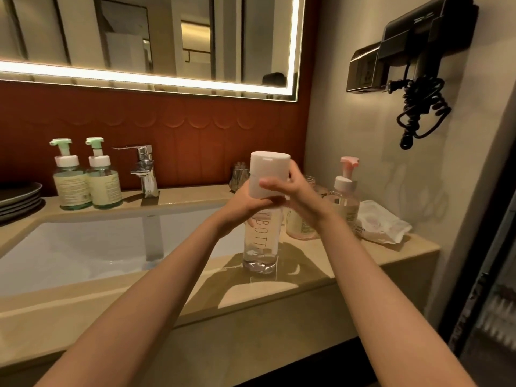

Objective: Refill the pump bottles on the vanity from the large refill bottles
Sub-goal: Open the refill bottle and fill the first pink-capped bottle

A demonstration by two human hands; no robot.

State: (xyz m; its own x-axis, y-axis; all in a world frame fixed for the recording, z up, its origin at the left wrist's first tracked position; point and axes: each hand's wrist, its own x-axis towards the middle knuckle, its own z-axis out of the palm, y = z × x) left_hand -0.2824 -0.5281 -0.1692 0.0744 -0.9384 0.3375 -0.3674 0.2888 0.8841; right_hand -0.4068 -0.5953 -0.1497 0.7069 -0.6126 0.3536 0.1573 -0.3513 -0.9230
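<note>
The left hand [245,203] grips the clear refill bottle [259,247], upright on the vanity [307,286], just below its white cap [268,166], which the right hand [298,191] wraps with curled fingers.

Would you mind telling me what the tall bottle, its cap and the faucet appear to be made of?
The tall bottle looks clear plastic or glass, see-through; the cap probably matte white plastic, opaque; the faucet polished metal, mirror-like reflections.
</note>
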